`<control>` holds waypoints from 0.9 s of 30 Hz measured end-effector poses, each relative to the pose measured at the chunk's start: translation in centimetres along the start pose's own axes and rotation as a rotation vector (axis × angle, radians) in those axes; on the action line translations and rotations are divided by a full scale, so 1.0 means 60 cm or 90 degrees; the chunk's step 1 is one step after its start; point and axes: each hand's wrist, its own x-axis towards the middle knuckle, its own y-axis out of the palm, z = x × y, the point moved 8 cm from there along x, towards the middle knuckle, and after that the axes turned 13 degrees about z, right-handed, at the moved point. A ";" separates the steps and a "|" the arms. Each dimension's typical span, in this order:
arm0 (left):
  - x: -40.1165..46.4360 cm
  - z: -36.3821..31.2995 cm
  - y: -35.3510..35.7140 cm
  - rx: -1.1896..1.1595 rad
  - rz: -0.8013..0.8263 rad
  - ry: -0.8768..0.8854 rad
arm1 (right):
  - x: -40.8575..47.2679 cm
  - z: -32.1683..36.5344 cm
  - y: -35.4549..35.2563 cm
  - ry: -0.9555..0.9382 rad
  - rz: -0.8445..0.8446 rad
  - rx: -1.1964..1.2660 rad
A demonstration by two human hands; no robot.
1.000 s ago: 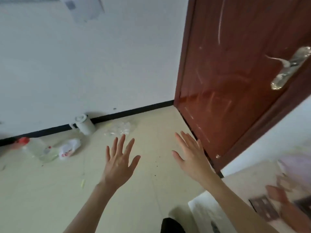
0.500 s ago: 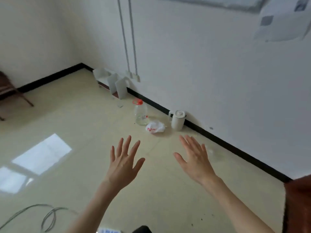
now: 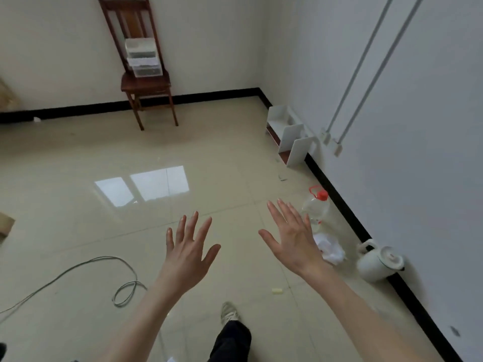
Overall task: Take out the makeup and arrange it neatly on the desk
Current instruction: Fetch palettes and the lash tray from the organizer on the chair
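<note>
Your left hand [image 3: 187, 253] and right hand [image 3: 292, 237] are both spread, holding nothing. One stack of three clear drawer boxes [image 3: 143, 57], contents blurred, sits on the single wooden chair [image 3: 146, 84] by the far wall.

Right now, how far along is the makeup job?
Nothing looks done: no makeup is out and no desk is in view. Nothing is in hand either: the left hand and right hand are both open and empty above the floor. Everything is left. The clear stacked drawers on the wooden chair may hold the makeup, but their contents are unreadable.
</note>
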 end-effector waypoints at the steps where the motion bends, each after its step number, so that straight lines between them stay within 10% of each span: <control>1: 0.037 0.020 -0.018 -0.011 -0.006 -0.012 | 0.047 0.011 -0.009 -0.010 0.006 -0.004; 27: 0.818 0.408 -0.473 -0.031 -0.139 -0.187 | 1.096 0.259 -0.272 -0.229 0.029 -0.073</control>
